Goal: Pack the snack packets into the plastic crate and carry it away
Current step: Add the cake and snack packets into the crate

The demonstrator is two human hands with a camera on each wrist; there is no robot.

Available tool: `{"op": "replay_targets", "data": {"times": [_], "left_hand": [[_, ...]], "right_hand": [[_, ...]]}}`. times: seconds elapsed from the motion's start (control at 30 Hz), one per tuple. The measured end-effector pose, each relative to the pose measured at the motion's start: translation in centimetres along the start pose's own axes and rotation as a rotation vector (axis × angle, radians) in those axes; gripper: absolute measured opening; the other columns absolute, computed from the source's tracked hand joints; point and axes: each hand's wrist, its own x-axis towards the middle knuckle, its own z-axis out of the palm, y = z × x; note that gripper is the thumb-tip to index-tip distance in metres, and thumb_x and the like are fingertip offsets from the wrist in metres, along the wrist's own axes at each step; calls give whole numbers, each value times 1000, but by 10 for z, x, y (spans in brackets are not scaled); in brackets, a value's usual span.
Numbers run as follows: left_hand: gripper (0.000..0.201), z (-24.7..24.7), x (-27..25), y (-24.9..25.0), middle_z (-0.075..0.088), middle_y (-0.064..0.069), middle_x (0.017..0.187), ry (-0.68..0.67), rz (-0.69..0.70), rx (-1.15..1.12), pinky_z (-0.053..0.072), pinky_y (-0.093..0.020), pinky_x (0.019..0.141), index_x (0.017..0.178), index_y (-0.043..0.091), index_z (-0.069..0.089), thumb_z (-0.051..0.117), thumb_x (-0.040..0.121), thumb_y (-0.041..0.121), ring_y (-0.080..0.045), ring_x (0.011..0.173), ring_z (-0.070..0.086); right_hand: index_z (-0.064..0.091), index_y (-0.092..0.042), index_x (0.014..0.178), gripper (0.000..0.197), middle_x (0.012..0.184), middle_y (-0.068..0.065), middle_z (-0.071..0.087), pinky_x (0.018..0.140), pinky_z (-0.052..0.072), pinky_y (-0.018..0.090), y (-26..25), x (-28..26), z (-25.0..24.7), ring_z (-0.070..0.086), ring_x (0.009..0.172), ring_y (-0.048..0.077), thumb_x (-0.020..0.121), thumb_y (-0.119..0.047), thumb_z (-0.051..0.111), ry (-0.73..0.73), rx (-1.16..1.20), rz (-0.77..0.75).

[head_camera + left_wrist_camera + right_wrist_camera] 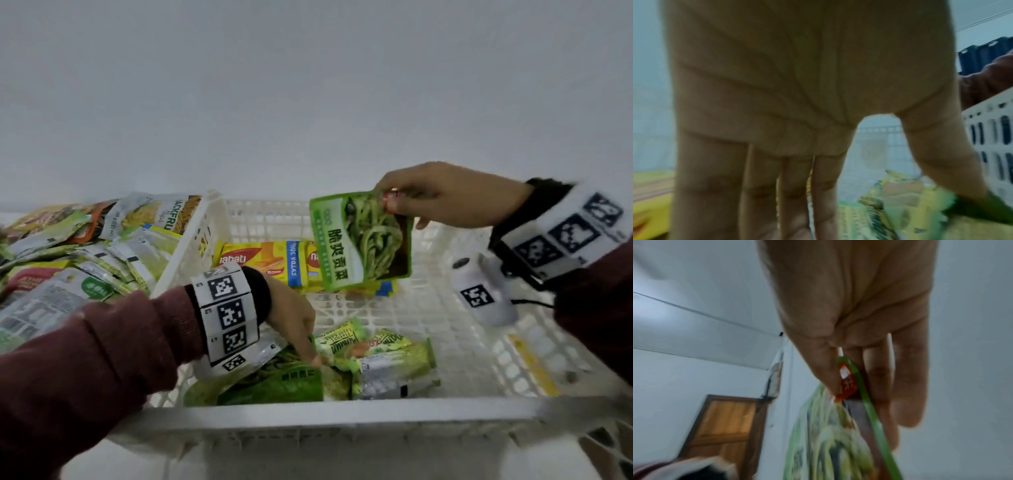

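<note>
One green packet (pixel 361 240) pinched, right hand (pixel 445 197)

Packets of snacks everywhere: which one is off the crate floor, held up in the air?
The green vegetable packet, pinched at its top corner by the right hand above the white crate. The yellow wafer packet and the rest lie flat.

crate (pixel 342 409): white plastic lattice, matt
green packet (pixel 359 240): glossy printed film
yellow packet (pixel 263 262): shiny wrapper
sleeve (pixel 85 359): maroon knit cloth

The crate (pixel 342 411) is white. The held packet (pixel 361 240) is green with green noodles. The long packet (pixel 263 263) is yellow and red.
</note>
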Motion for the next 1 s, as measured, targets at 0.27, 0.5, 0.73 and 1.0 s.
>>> {"op": "replay_targets", "data": {"times": [0.27, 0.5, 0.73, 1.0], "left_hand": [[86, 20, 13, 19, 28, -14, 148, -54, -139, 18, 37, -29, 88, 149, 12, 2, 60, 88, 28, -26, 131, 37], [88, 28, 6, 32, 35, -18, 142, -29, -178, 283, 41, -31, 73, 149, 16, -5, 57, 87, 17, -29, 118, 49], [91, 27, 8, 26, 35, -18, 143, -50, -199, 309, 38, -24, 50, 149, 22, -5, 59, 85, 7, -15, 60, 43], [94, 15, 4, 11, 36, -8, 145, -30, -179, 129, 40, -34, 91, 144, 18, 14, 76, 74, 24, -24, 125, 43]], "right_hand": [[57, -6, 106, 18, 111, 15, 56, 76, 50, 37, 64, -9, -10, 60, 88, 32, 95, -7, 44, 52, -257, 551], [60, -5, 116, 30, 126, 13, 55, 74, 39, 26, 91, 8, 21, 54, 104, 27, 91, 0, 44, -172, -385, 690], [56, -9, 89, 10, 97, 13, 65, 74, 52, 34, 104, 29, 47, 60, 80, 29, 80, -15, 59, 11, -470, 739], [38, 0, 125, 40, 126, 20, 43, 93, 42, 42, 96, 31, 81, 47, 117, 34, 88, -11, 49, 8, -617, 794]]}}
